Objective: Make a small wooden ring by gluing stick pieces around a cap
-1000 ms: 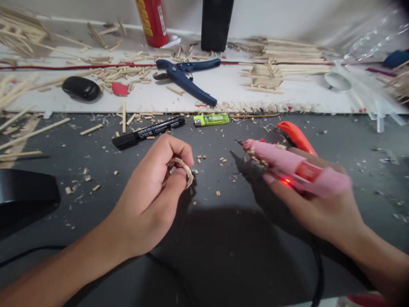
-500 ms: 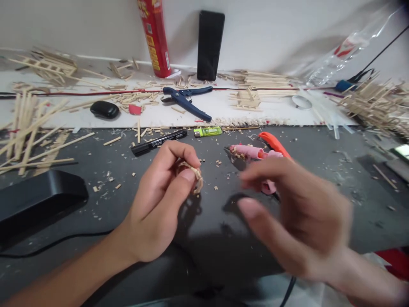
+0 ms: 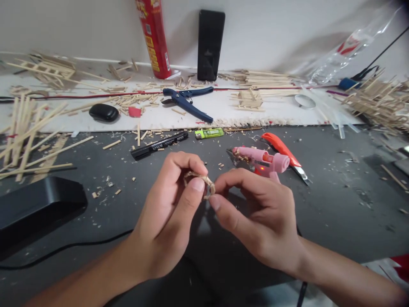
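My left hand (image 3: 169, 213) is closed around a small curved piece built of short wooden stick bits (image 3: 204, 181), held between thumb and fingers above the dark desk. My right hand (image 3: 255, 213) pinches the same piece from the right with thumb and forefinger. A pink glue gun (image 3: 260, 158) lies on the desk just beyond my right hand, its red light on. An orange utility knife (image 3: 283, 149) lies right behind the gun.
A black marker (image 3: 159, 145) and green lighter (image 3: 209, 133) lie ahead. Blue cutters (image 3: 187, 101), a red can (image 3: 155, 38), a black phone (image 3: 210, 44) and piles of wooden sticks (image 3: 373, 102) sit on the white board. A black box (image 3: 35, 209) is at left.
My right hand has put down the pink glue gun on the desk and come back to pinch the wooden piece in my left hand. The view has tilted upward.
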Action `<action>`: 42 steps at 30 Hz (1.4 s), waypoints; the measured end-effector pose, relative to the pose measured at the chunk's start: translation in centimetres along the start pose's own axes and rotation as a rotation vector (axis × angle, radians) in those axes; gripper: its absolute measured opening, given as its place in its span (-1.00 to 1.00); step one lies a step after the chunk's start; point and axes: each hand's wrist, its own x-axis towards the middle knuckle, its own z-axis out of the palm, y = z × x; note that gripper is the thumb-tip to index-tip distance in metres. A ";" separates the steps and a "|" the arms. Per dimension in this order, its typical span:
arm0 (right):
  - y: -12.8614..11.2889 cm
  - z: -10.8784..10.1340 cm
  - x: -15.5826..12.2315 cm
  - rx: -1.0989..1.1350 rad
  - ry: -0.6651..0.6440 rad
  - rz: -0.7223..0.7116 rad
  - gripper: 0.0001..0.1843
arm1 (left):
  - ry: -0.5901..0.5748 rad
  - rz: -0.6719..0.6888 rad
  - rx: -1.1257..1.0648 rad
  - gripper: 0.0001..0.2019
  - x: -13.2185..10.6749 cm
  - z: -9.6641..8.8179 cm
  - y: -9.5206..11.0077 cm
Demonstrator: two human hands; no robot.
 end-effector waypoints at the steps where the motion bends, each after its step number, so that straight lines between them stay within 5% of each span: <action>1: 0.0 -0.1 0.1 -0.015 -0.003 -0.001 -0.94 | 0.014 -0.006 0.009 -0.93 0.0 0.1 0.0; 11: 0.0 -0.4 0.1 -0.131 -0.033 -0.022 -0.93 | 0.090 0.054 0.219 -0.94 0.3 0.0 -0.1; 29: 0.2 -0.8 0.1 -0.041 -0.111 0.040 -0.92 | -0.033 0.030 0.225 -0.93 0.8 -0.5 0.5; 42: 0.9 -0.6 -0.1 -0.109 0.073 -0.091 -0.87 | 0.065 0.110 0.253 -0.85 0.9 0.0 1.4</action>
